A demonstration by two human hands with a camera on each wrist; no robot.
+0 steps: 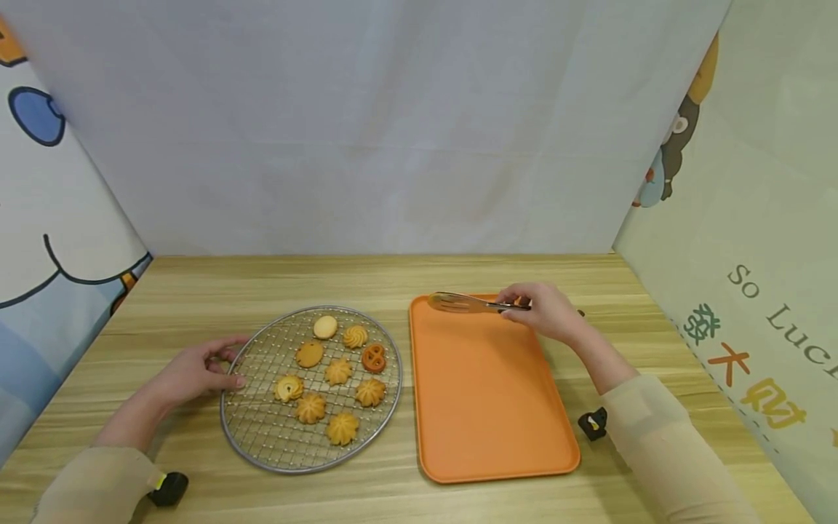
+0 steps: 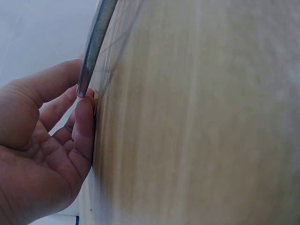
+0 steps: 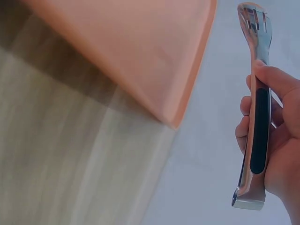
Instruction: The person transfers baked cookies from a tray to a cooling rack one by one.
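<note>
My left hand (image 1: 199, 370) pinches the left rim of a round wire cooling rack (image 1: 252, 435), thumb on top and fingers at the edge. In the left wrist view the rack's metal rim (image 2: 96, 47) runs between thumb and fingers, low over the wood. On the rack's right half lie several cookies, among them a swirled cookie (image 1: 356, 336), a plain round one (image 1: 325, 327) and a pretzel (image 1: 374, 358). My right hand (image 1: 540, 309) grips metal tongs (image 3: 258, 126) with dark handle inlays. The slotted heads sit close together and point left over the orange tray's far edge.
Right of the rack, an orange rectangular tray (image 1: 491, 407) lies on the wooden table (image 1: 314, 280), a narrow strip of wood between them. A pale cloth wall (image 1: 366, 131) stands behind, with printed panels at both sides. Black wrist devices (image 1: 169, 489) are on both sleeves.
</note>
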